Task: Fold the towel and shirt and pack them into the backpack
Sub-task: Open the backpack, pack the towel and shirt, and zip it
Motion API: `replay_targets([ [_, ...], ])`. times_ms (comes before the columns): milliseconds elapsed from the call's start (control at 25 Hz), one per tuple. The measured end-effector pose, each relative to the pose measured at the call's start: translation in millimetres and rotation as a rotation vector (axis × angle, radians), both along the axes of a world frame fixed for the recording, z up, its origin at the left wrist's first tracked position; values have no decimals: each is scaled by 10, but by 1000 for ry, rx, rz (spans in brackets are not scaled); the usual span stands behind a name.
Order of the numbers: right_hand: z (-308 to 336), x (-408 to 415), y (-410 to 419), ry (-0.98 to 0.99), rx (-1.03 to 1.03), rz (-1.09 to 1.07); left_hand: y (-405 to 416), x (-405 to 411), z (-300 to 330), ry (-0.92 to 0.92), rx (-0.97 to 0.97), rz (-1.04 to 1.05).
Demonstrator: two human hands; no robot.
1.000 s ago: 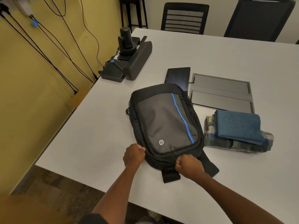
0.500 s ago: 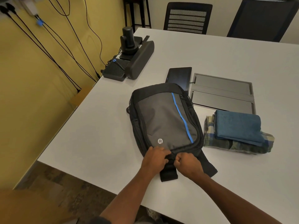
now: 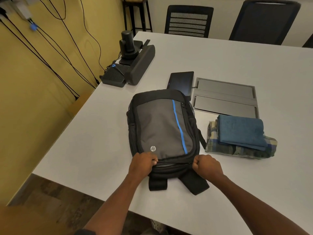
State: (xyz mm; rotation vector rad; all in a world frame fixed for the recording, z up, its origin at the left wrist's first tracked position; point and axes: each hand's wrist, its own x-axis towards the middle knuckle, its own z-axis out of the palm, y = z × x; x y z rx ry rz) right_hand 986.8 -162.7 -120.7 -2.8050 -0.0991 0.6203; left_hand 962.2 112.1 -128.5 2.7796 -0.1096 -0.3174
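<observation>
White worktop point(image 3: 220, 61) fills your view, set against a yellow wall point(image 3: 42, 99) strung with black cables, with 2 dark chairs at the far edge. Half a second ago your hands sat close together at the middle of the backpack's point(image 3: 162, 126) near end; now they are spread apart along the zipper line. Your left hand point(image 3: 144, 162) pinches the fabric near the left corner and your right hand point(image 3: 207, 166) is curled tight on what is probably the zipper pull at the right corner. A dark gap shows between them, so the main compartment looks to be opening. Just right of the backpack, the folded blue towel point(image 3: 240, 131) lies on top of the folded plaid shirt point(image 3: 237, 150), so the folding looks done and only the packing remains. Beyond them lie a grey tray point(image 3: 225, 97), a black tablet point(image 3: 181, 82) and a conference camera unit point(image 3: 130, 63).
</observation>
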Motion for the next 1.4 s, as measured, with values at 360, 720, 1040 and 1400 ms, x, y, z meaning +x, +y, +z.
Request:
replay_targets([
  [360,-43,-93,146,59,171,-57,-374,-148,41,44,34,-196],
  [720,1,65,-48,46,83,10,-941,203,177,70,87,-145],
  [1040,26,400,-353,-60,-88,139,-850,388,276,198,-40,-69],
  [1400,-122,905,-305,-80,-120,51,-777,571,273,284,-160,28],
])
